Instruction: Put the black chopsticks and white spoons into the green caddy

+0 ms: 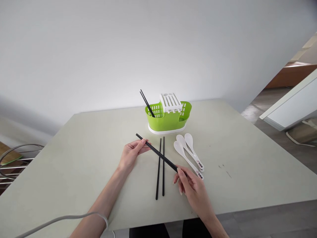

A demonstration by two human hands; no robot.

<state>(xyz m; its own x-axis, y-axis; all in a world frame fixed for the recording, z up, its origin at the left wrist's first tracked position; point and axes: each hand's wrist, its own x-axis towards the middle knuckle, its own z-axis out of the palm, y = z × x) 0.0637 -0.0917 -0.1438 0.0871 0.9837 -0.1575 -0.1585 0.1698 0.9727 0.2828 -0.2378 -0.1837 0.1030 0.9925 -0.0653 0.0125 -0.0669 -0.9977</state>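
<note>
A pair of black chopsticks point(155, 150) slants above the table, the two sticks close together. My left hand point(133, 152) pinches them near the far end, while my right hand point(192, 185) grips the nearer end. Beneath them, two more black chopsticks point(158, 172) lie apart on the table, pointing away from me. Three white spoons point(188, 140) with dark markings on their handles lie fanned out beyond my right hand, partly overlapping. Behind stands a green cutlery basket point(165, 125) on a white base, with black chopsticks point(146, 100) leaning in its left compartment.
A white slotted rack point(170, 101) with small hooks sits across the basket's middle. The pale table point(104, 132) meets a white wall point(111, 59). A grey cable point(61, 218) crosses over my left forearm. Metal rails point(19, 167) stand off the left edge.
</note>
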